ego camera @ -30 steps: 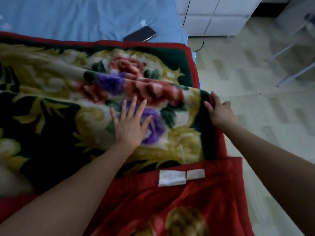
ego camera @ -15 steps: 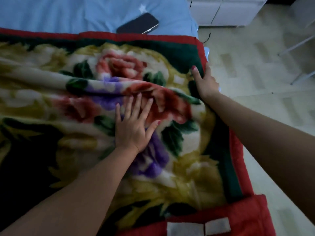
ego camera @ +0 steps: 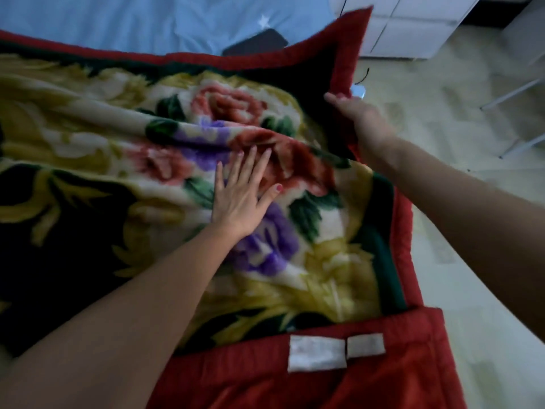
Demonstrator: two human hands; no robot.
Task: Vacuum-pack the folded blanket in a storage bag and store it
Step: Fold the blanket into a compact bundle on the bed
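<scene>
Thick plush blanket (ego camera: 124, 160) w/ a floral print (pink, red & purple flowers, yellow leaves on dark green, red border) lies spread over the bed, w/ ridges and folds running across its middle. Nearest part is turned over, showing the red underside w/ two white rectangular fabric labels (ego camera: 333, 351) side by side.

Left hand (ego camera: 240, 191) lies flat on the blanket's flowered middle, palm down, fingers (ego camera: 247, 160) straight & spread apart, thumb out to the right, pressing on the fabric near the purple flower. Nails painted pink-red.

Right hand (ego camera: 358, 113) is at the blanket's far right corner, gripping the red border: the fingers are clamped on the edge, mostly hidden behind the fabric. That corner is lifted off the bed & stands up, red underside facing the room.

Beyond the blanket, light blue bed sheet (ego camera: 132, 22) w/ a small white star printed on it. Dark rectangular phone (ego camera: 259, 41) lies on the sheet just past the blanket's far edge, partly hidden by the raised corner.

Right of the bed: pale patterned tile floor (ego camera: 442, 137), white cabinet w/ drawers (ego camera: 413, 31) at the top, a thin dark cable by its base, white metal legs of some furniture at far right.
</scene>
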